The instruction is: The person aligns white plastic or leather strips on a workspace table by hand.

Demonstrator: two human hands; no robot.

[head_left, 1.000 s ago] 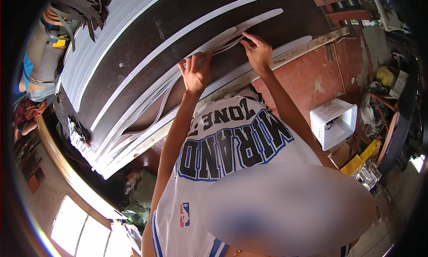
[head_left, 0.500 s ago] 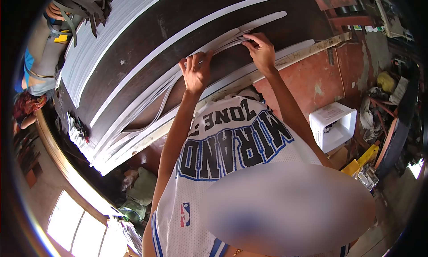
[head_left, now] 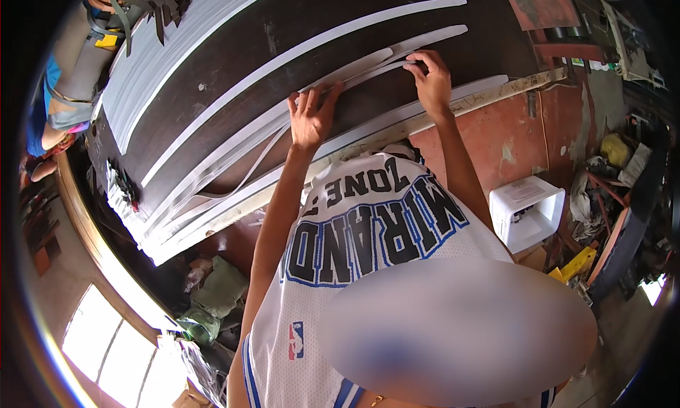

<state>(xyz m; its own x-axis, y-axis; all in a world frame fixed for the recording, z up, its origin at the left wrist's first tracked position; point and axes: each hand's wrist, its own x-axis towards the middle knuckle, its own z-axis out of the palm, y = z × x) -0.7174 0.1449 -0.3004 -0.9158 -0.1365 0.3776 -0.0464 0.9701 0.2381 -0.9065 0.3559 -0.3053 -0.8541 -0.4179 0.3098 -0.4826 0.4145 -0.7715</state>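
Observation:
Long pale strips [head_left: 234, 156] lie lengthwise on a dark tabletop [head_left: 269, 36], some loosely bundled and one curling away near the front edge. My left hand [head_left: 309, 119] is over the bundle, its fingers bent onto the strips with the thumb toward the right. My right hand [head_left: 433, 86] pinches the far end of a thin strip between thumb and fingertips, just off the table surface. Beside this end, other strips with rounded tips lie flat. What lies under my left fingers is partly hidden.
A wide stack of pale strips [head_left: 184, 25] covers the table's far left. Dark strips [head_left: 159, 4] hang at the upper left beside another person [head_left: 67, 82]. At the right, below the table edge, are a white bin [head_left: 528, 213] and a yellow object [head_left: 577, 265].
My right hand has shifted slightly right with the strip end. The strips between my hands now look thinner and less bunched. My left hand stays nearly in place. The view has shifted a little.

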